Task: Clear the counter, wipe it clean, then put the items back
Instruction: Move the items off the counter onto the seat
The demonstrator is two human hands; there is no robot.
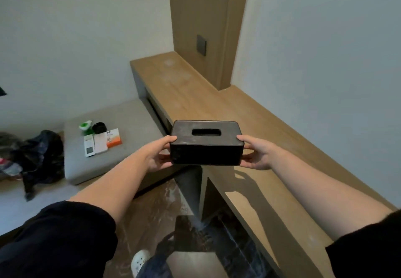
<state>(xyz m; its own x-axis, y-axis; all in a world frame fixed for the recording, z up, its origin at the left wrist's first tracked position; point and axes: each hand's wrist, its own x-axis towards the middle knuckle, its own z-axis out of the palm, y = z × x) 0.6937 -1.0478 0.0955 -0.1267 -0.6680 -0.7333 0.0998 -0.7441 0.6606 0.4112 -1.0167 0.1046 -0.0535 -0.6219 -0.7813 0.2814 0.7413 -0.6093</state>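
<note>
A black tissue box (206, 142), level and slot-up with no tissue showing, hangs in the air over the front edge of the wooden desk (249, 112) as we grip it at both ends. The left hand (159, 156) clasps the left end, thumb on the top edge and fingers below; the right hand (256, 154) mirrors it. Both arms reach forward, dark sleeves pushed up past the elbows. The small items (102, 141) lie together on a grey cushion (134, 121), well apart from the desk. Pale marks (173, 69) at the desk's far end suggest, in our judgement, that wiping is not yet done and this box is the last piece being cleared. The next move calls for keeping it level while carrying it left to the cushion.
</note>
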